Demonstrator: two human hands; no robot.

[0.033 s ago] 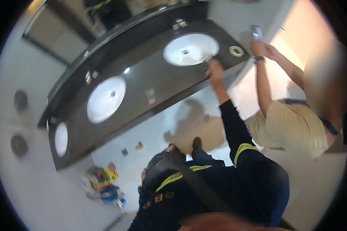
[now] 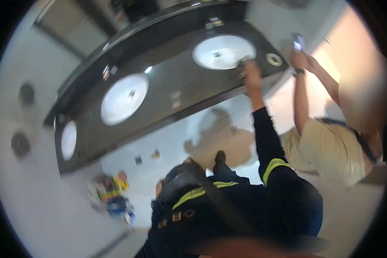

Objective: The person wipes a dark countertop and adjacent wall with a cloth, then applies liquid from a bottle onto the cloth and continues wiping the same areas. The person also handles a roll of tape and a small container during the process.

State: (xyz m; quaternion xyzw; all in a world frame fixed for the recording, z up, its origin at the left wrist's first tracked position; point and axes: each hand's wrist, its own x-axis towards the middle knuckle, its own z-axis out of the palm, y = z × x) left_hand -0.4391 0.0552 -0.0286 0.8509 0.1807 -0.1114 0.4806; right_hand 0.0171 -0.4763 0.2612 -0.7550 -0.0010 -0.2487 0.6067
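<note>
in right hand (image 2: 253, 76), dark object (image 2: 241, 72) against fingers (image 2: 248, 67)

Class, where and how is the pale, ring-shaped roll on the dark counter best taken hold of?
Probably by its rim, from above and the person's near side. The pale, ring-shaped roll appears to lie flat on the long, dark-grey counter, and its open centre would let one finger hook inside while the thumb presses outside.
</note>
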